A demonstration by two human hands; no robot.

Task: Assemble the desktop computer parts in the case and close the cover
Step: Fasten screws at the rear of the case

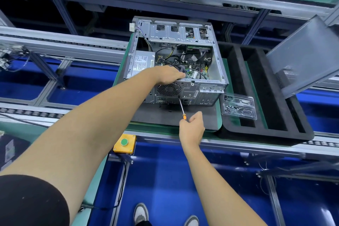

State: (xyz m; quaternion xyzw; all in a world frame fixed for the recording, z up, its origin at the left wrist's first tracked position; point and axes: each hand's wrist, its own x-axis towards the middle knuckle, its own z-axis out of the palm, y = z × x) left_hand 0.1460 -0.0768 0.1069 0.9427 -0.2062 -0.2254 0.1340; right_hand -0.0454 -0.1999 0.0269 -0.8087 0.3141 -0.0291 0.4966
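The open grey computer case (219, 64) lies on its side on a dark mat, its back panel with the round fan grille (169, 89) facing me. Inside show the power supply (142, 62), cables and a green motherboard. My left hand (167, 75) reaches over the case's rear edge and grips a dark fan just inside, above the grille. My right hand (192, 128) holds the orange handle of a screwdriver (182, 107); its tip touches the back panel beside the grille's lower right corner. The grey side cover (304, 57) leans tilted at the right.
A clear plastic tray (238, 106) with several screws lies on the black foam tray (271, 130) right of the case. A yellow box with a green button (124, 143) hangs on the bench's front edge. Conveyor rails run left and behind. My shoes show below.
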